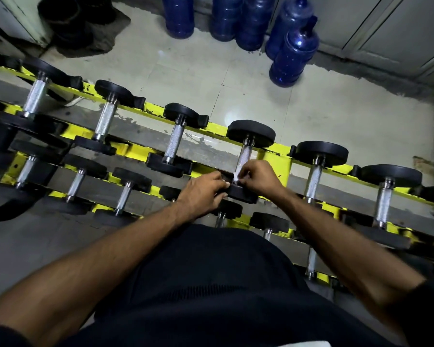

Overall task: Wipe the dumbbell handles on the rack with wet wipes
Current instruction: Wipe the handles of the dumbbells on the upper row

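Observation:
A yellow rack carries several black dumbbells with knurled steel handles in rows. Both my hands meet at the near end of one top-row dumbbell handle. A small white wet wipe shows between them. My right hand pinches the wipe against the handle's lower end. My left hand has its fingers curled beside the wipe, over the dumbbell's near black head; whether it holds the wipe is hard to tell.
Other dumbbell handles lie to either side on the top row, with a lower row nearer me. Several blue water jugs stand on the tiled floor behind the rack. A black bench part is at the left.

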Action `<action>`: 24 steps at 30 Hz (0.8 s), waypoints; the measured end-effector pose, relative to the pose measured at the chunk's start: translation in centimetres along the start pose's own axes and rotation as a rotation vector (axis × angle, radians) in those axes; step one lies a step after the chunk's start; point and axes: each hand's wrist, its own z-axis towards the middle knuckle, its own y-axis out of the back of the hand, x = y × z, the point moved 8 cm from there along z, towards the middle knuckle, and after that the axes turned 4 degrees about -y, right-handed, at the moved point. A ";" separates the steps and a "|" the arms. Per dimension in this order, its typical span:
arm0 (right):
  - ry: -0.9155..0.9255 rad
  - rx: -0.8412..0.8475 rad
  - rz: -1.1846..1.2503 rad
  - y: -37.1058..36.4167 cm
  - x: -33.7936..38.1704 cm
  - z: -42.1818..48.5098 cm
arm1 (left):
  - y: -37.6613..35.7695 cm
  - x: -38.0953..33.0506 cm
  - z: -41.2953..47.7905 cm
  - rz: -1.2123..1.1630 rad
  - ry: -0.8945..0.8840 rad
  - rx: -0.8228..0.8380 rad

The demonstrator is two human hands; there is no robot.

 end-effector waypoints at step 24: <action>-0.709 0.104 0.863 -3.7 -6.7 0.3 | -0.2 0.5 0.1 -0.033 0.017 0.007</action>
